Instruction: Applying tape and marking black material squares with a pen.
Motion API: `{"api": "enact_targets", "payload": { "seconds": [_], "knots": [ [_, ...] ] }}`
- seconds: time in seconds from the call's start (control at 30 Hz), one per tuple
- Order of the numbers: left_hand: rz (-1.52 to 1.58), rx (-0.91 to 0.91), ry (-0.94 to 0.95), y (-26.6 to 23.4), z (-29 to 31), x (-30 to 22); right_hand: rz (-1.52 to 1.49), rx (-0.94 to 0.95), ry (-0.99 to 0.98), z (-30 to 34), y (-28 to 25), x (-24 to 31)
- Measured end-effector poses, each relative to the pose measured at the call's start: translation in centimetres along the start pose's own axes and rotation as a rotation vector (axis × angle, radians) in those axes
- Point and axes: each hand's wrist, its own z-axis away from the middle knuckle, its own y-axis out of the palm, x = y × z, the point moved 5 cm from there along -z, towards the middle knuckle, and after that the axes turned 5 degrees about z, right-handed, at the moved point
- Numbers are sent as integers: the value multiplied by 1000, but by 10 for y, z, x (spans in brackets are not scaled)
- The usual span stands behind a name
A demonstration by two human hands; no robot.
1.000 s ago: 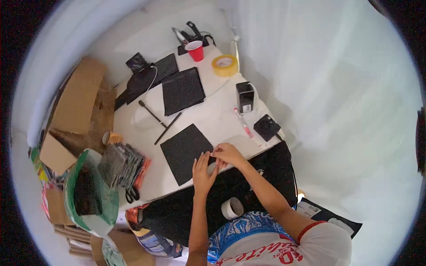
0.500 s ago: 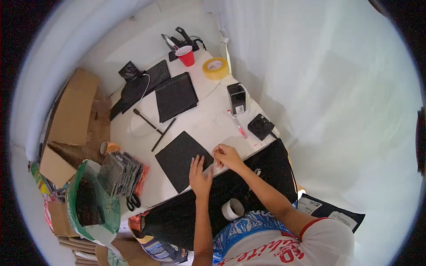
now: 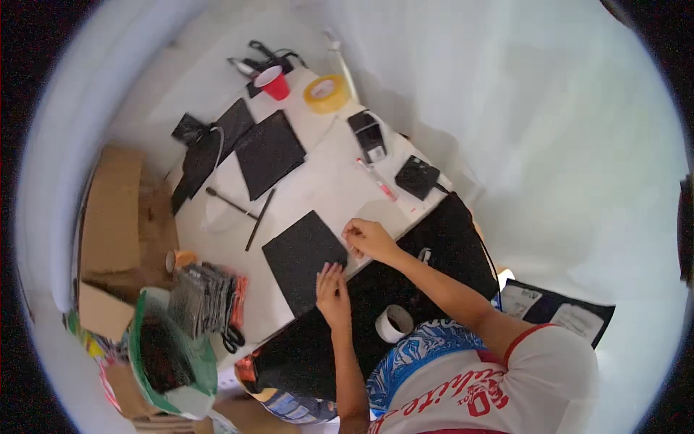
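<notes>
A flat, square black sheet (image 3: pixel 300 253) lies near the front edge of the white table. My left hand (image 3: pixel 332 296) rests at its near right edge, fingers stretched out and fingertips on the black surface. Just beyond, by the sheet's right corner, is my right hand (image 3: pixel 367 239), its fingers curled and thumb drawn in as in a pinch. Whatever is between those fingers, if anything, is too small to make out. Black cloth (image 3: pixel 361 307) covers my lap below the table edge, with a roll of white tape (image 3: pixel 395 323) on it.
Behind the sheet lie a dark T-shaped tool (image 3: pixel 260 219) and stacked black sheets (image 3: pixel 271 155). Farther back are a red cup (image 3: pixel 272 84) and yellow tape (image 3: pixel 326 94). A pen (image 3: pixel 377 179) and black devices (image 3: pixel 417 177) sit right; wrapped packs (image 3: pixel 207 298) and cardboard (image 3: pixel 112 210) left.
The whole view has shifted and turned slightly. My left hand has slid nearer the sheet's near right edge; my right hand stays curled by the right corner.
</notes>
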Motion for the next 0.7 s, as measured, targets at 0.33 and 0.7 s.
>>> {"api": "enact_targets", "payload": {
  "seconds": [0.33, 0.7],
  "knots": [
    [241, -218, -245, 18, 7, 11, 178, -61, -152, 10, -13, 0],
    [338, -234, -378, 24, 1, 31, 246, -111, -176, 13, -22, 8]
  ]
}}
